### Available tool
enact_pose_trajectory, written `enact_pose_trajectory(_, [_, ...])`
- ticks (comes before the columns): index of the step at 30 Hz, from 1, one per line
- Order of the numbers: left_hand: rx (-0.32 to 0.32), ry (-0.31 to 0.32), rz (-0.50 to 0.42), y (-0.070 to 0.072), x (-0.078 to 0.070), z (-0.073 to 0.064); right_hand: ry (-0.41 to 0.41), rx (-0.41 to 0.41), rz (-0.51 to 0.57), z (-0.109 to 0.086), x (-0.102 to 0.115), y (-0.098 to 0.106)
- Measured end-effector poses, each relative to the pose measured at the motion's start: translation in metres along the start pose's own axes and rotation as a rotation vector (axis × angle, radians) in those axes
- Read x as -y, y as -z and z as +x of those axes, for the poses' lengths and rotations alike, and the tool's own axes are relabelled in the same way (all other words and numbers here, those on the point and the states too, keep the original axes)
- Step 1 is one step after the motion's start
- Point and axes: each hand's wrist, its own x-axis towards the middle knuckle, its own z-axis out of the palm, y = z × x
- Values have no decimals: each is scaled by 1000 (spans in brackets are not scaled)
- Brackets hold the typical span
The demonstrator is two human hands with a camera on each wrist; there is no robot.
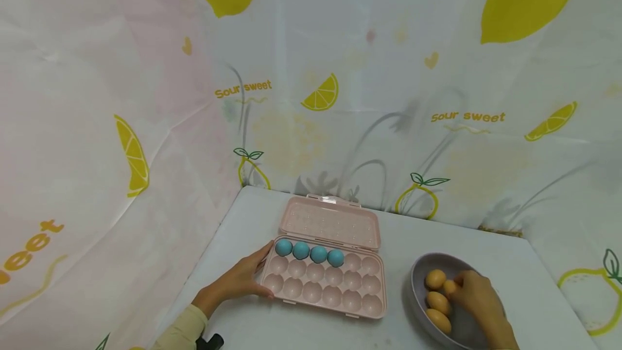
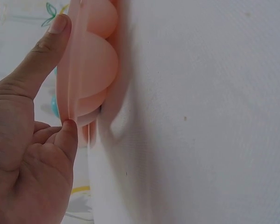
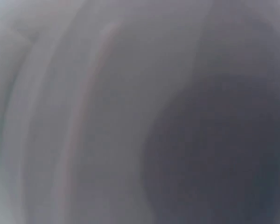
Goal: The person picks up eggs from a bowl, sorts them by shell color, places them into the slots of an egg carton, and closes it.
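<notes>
A pink egg carton (image 1: 332,274) lies with its lid raised at the back; several blue eggs (image 1: 318,254) fill part of its far row. My left hand (image 1: 241,278) holds the carton's left end, thumb at the near corner and fingers at the far one. In the left wrist view, the thumb (image 2: 46,53) lies along the carton's rim, and the little finger bends against its edge. On the right, my right hand (image 1: 478,296) reaches into a grey bowl (image 1: 419,307) and pinches a brown egg (image 1: 449,287). Other brown eggs (image 1: 438,303) lie beside it. The right wrist view is blurred.
A white table (image 1: 252,328) carries the carton and the bowl. Curtains with lemon prints (image 1: 320,93) stand behind and at both sides. A small black object (image 1: 211,342) shows by the left sleeve (image 1: 182,328).
</notes>
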Motion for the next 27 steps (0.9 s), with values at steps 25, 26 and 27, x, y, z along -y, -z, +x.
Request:
enact_pose_trajectory(25, [9,-5,-2,1,-1,0,209,-246,51,6,51,3])
enact_pose_trajectory(26, [11,-6,-7,1,-1,0,217,-257,53,6,54,3])
enact_pose_trajectory(27, [12,-7,-15,1,-1,0,226,-271,52,7,58,3])
